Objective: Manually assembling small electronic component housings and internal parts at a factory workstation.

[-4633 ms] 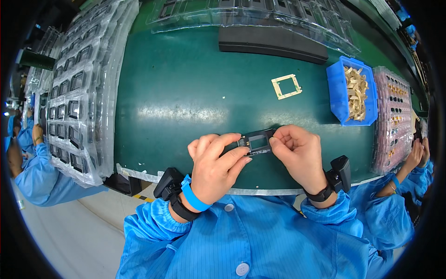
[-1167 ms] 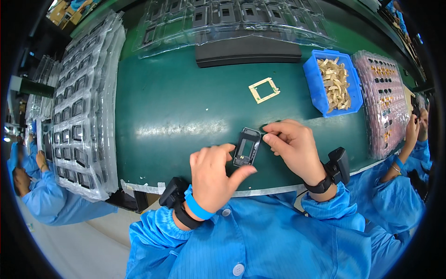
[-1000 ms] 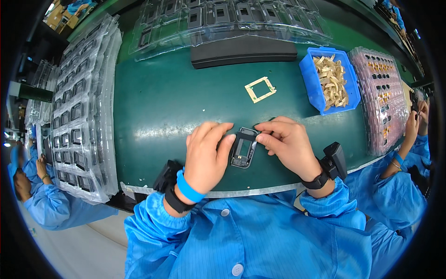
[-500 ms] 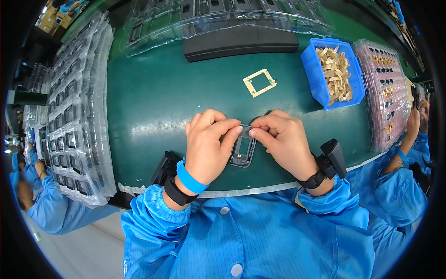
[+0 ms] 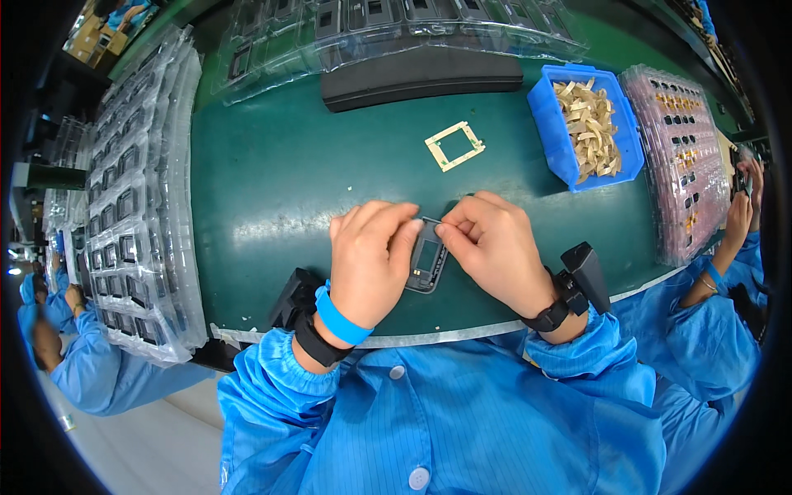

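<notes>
A small grey plastic device housing point(image 5: 428, 262) with a rectangular window lies tilted on the green mat in front of me. My left hand point(image 5: 371, 252) is curled at its upper left edge, thumb against the side and forefinger slightly raised. With thumb and forefinger closed, my right hand point(image 5: 493, 247) pinches the upper right corner. Whether a thin part sits between those fingertips is too small to tell. Beyond both hands, a cream-coloured rectangular adhesive frame point(image 5: 438, 155) with green spots lies flat.
A blue bin point(image 5: 563, 165) of tan strips stands at the right, beside stacked pinkish trays point(image 5: 681, 165). Clear trays of dark housings point(image 5: 124, 206) rise at the left; more trays point(image 5: 371, 37) rest across the back on a black block point(image 5: 421, 81). Co-workers sit on either side.
My left thumb and forefinger have come off the housing's top edge and moved slightly left. My right fingertips have shifted a little left along the corner. The view has moved slightly.
</notes>
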Demonstrator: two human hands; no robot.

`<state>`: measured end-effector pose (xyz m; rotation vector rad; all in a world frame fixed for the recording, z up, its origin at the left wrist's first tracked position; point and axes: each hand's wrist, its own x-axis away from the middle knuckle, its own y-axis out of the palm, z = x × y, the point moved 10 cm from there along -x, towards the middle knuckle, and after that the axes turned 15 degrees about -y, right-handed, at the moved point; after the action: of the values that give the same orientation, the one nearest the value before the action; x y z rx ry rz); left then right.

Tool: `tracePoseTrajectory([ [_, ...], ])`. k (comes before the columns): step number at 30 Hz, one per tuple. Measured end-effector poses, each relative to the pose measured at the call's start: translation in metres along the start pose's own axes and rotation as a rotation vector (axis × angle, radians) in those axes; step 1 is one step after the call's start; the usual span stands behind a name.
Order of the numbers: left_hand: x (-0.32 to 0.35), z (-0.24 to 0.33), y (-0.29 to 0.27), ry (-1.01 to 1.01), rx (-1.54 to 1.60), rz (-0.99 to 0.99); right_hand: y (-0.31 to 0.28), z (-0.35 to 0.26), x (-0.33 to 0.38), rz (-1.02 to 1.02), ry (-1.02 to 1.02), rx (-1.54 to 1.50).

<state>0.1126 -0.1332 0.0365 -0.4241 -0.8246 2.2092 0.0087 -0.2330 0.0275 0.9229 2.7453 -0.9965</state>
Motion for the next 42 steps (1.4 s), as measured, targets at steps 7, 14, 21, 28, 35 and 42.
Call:
tracePoseTrajectory([
  [7,0.051,0.044,-0.001,0.21,-0.203,0.042,-0.01,-0.005,0.013,0.038,0.029,0.086],
  [14,0.069,0.03,-0.004,0.285,-0.331,0.142,-0.009,-0.035,0.024,-0.011,-0.138,0.182],
  [21,0.073,0.024,-0.003,0.274,-0.3,0.165,0.008,-0.051,0.031,-0.145,-0.428,0.365],
  [28,0.072,0.023,-0.003,0.288,-0.298,0.165,0.01,-0.05,0.022,-0.192,-0.388,0.263],
  [35,0.075,0.021,-0.002,0.328,-0.288,0.153,0.047,-0.075,-0.012,-0.481,-0.632,0.277],
  [42,0.075,0.026,-0.004,0.327,-0.25,0.176,0.062,-0.09,-0.02,-0.64,-0.824,0.38],
])
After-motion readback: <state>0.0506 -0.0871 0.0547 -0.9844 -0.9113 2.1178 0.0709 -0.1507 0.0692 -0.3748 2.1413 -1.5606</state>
